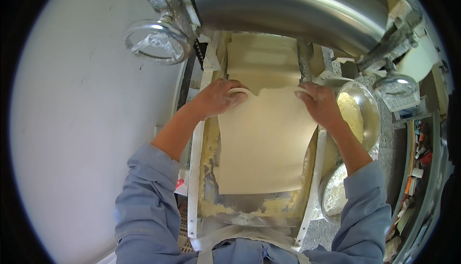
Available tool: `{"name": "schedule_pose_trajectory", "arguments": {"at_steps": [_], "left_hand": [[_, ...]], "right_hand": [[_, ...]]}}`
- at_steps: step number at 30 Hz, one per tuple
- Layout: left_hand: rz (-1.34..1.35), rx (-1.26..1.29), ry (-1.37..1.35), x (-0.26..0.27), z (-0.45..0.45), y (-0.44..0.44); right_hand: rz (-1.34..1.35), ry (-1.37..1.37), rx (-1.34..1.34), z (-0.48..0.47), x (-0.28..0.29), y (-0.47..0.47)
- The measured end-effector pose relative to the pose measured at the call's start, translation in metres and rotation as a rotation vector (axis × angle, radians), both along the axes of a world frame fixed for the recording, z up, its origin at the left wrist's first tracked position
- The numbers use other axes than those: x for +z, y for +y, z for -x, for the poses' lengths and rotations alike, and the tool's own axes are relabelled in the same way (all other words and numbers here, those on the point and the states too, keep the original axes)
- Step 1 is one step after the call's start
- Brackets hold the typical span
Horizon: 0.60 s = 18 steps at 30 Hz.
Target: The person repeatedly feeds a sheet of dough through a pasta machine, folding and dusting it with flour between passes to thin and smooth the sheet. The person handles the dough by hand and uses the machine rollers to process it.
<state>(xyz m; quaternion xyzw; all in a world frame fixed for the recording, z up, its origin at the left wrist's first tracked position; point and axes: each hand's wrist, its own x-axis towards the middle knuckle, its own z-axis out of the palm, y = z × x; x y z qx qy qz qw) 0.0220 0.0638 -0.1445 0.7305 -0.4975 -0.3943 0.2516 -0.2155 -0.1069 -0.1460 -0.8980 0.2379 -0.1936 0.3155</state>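
Note:
A pale sheet of dough (266, 141) spreads over a floury metal chute (248, 202) in front of me. My left hand (223, 98) pinches its far left corner, where the edge curls up between thumb and fingers. At the far right corner, my right hand (318, 102) grips the same sheet. The far edge dips in a notch between my hands, while the near edge hangs flat above the chute. Beyond my hands, more dough (263, 56) lies in layers below the large steel drum (288, 8) of a dough sheeter.
Handwheels (158, 42) (396, 85) flank the drum on both sides. Right of the chute stand a steel bowl of yellow flour (371, 120) and a bowl of white flour (335, 195). A cluttered shelf (414, 172) runs along the far right. A white wall (90, 120) rises at left.

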Motion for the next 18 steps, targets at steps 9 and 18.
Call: {"name": "schedule_pose_trajectory", "arguments": {"at_steps": [9, 18], "left_hand": [[0.24, -0.093, -0.387, -0.073, -0.036, -0.081], [0.461, 0.377, -0.327, -0.171, -0.095, -0.185]], "right_hand": [[0.27, -0.058, 0.03, -0.066, -0.078, -0.087], [0.854, -0.035, -0.227, -0.131, -0.149, -0.184]]}}
